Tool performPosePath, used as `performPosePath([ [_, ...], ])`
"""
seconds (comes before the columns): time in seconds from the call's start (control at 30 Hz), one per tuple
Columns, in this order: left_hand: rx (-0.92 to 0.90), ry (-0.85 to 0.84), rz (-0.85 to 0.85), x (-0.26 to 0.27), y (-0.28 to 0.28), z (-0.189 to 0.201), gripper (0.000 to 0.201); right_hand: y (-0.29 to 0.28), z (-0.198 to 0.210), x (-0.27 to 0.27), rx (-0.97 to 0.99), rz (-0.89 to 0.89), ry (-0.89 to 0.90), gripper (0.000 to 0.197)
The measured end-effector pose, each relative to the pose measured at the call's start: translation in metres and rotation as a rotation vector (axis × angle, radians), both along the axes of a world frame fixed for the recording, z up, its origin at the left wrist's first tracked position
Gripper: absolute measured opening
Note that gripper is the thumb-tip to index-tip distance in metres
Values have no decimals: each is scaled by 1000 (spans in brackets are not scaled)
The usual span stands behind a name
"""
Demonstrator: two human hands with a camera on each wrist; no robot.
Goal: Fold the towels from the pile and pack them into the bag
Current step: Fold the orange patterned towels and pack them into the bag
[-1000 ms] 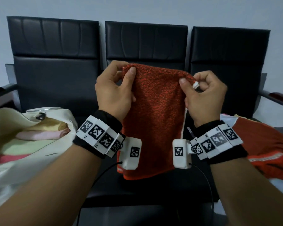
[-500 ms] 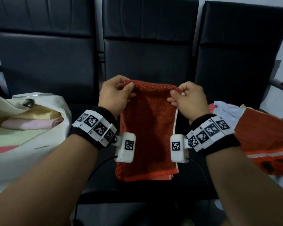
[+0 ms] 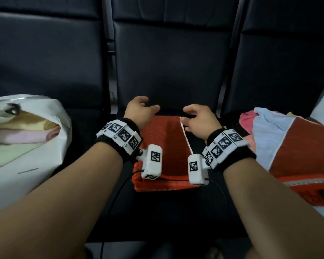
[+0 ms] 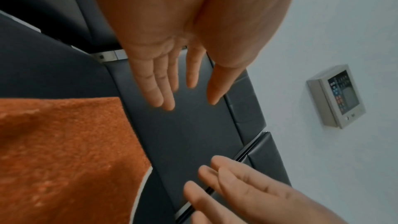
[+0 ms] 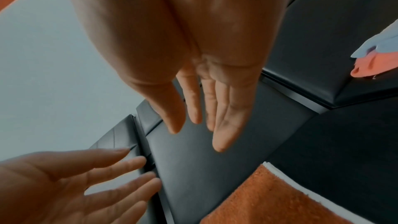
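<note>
Both forearms reach forward side by side, each wrist wrapped in a black band carrying white marker blocks. The left hand (image 3: 138, 111) is held palm down with its fingers (image 4: 159, 81) straight and slightly spread, the thumb set apart from them; they hold nothing. The right hand (image 3: 198, 118) mirrors it, palm down, its fingers (image 5: 224, 118) extended and loosely parted, gripping nothing. The fingertips of the two hands point toward each other with a gap between them.
</note>
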State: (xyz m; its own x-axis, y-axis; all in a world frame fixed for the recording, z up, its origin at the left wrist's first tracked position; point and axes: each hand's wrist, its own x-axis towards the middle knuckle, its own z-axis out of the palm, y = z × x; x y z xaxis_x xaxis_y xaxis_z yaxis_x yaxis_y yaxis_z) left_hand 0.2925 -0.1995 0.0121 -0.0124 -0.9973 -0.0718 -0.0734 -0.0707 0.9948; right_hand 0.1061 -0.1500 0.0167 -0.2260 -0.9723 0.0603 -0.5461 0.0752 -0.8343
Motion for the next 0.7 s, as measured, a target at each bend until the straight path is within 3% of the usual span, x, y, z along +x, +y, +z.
performPosePath([
  [0.07, -10, -37, -49, -1, 6, -6, 24, 3, -4, 0, 37, 23, 14, 30],
  [0.1, -27, -77, -77, -1, 10, -9, 16, 7, -5, 0, 52, 42, 32, 25],
  [0.27, -65, -436, -184, 7, 33, -22, 17, 32, -17, 11, 159, 128, 226, 26],
  [0.37, 10, -522, -245, 8, 51, -24, 13, 48, -25, 25, 275, 231, 397, 33],
  [0.47, 81, -619, -307, 10, 68, -26, 15, 61, -27, 41, 301, 305, 559, 21],
  [0.57, 128, -687, -311, 13, 83, -32, 16, 71, -30, 55, 297, 329, 609, 19],
  [0.7, 196, -752, -202, 22, 93, -39, 18, 85, -41, 68, 335, 409, 668, 43],
])
